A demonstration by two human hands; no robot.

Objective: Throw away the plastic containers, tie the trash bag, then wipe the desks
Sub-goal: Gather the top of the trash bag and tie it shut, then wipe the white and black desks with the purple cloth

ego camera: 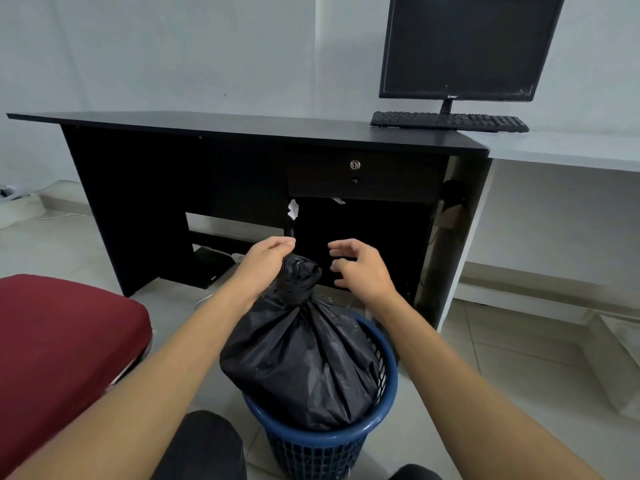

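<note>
Tying the bag point(298, 358), which sits in the bin point(322, 441): our left hand point(265, 259) pinches the neck at the knot point(299, 277); right hand point(360, 266) is open & empty just beside. Pull w/ both to cinch

A dark monitor point(467, 46) stands behind a black keyboard point(449, 121); a red seat point(59, 344) sits at my left.
</note>
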